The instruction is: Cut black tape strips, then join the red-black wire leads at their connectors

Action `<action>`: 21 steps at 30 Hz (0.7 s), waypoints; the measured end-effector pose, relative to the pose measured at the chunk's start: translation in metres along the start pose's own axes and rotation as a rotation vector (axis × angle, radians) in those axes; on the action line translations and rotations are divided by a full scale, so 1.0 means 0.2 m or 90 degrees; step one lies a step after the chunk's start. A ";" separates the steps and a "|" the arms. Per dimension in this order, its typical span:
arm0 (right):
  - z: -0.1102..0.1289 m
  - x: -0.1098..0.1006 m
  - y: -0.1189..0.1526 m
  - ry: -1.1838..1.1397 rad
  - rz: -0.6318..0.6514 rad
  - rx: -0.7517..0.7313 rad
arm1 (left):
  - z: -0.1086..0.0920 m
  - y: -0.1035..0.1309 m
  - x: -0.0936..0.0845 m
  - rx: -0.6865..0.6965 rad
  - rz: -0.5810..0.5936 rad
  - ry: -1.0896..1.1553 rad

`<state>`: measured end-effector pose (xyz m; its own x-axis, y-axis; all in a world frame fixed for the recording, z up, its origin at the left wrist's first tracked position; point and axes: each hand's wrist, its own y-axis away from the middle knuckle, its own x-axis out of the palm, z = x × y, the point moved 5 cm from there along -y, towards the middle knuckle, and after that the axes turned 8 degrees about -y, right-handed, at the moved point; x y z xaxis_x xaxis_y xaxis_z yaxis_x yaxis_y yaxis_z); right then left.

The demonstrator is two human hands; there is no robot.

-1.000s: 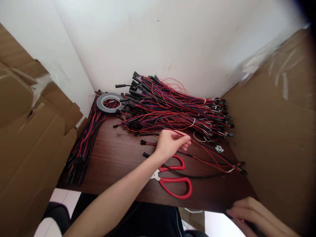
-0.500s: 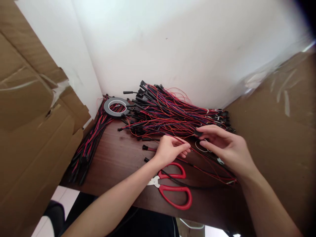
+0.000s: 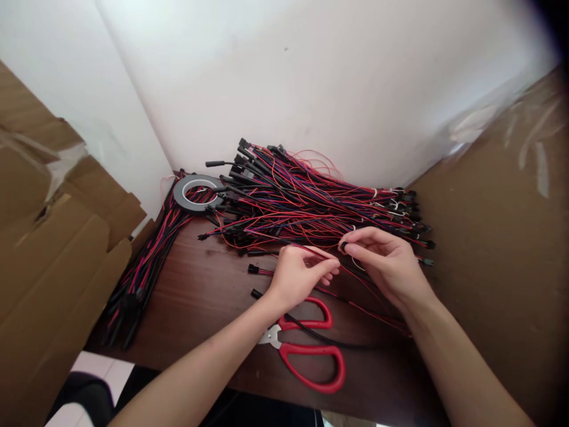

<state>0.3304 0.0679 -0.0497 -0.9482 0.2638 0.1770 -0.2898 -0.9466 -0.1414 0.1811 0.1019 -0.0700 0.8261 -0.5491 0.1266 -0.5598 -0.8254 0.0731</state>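
My left hand [image 3: 302,274] is closed in a pinch on a thin red wire [image 3: 317,254], which runs across its fingers. Just to its right, my right hand [image 3: 386,264] pinches a small black connector [image 3: 344,247] between thumb and fingertips. A white loop of thread or tie [image 3: 357,264] hangs under those fingers. Behind both hands lies a large pile of red, blue and black wire harnesses [image 3: 288,198]. Red-handled scissors [image 3: 326,349] rest on the table below my left hand, with a black cable [image 3: 320,333] lying across them.
A grey tape roll [image 3: 180,193] sits on a second wire bundle [image 3: 146,279] at the left. Cardboard stands on the left [image 3: 48,284] and on the right [image 3: 498,249]. A white wall [image 3: 284,83] rises behind the brown table [image 3: 200,296].
My right hand has moved left, closer to my left hand, and its fingers have closed more tightly around the black connector. My left hand keeps its pinch. The view has shifted slightly.
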 end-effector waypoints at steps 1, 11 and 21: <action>0.00 0.00 0.00 -0.005 0.002 0.001 | 0.00 0.00 0.00 -0.005 0.001 0.001; 0.07 -0.01 0.02 0.069 0.032 0.002 | -0.03 -0.01 -0.02 0.011 -0.031 -0.013; 0.05 0.08 0.06 0.052 0.101 0.044 | -0.03 0.00 -0.02 -0.030 -0.038 0.094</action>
<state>0.3127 0.0600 -0.0388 -0.9895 0.1217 0.0776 -0.1287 -0.9873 -0.0932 0.1786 0.1053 -0.0646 0.8415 -0.4709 0.2649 -0.5151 -0.8472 0.1303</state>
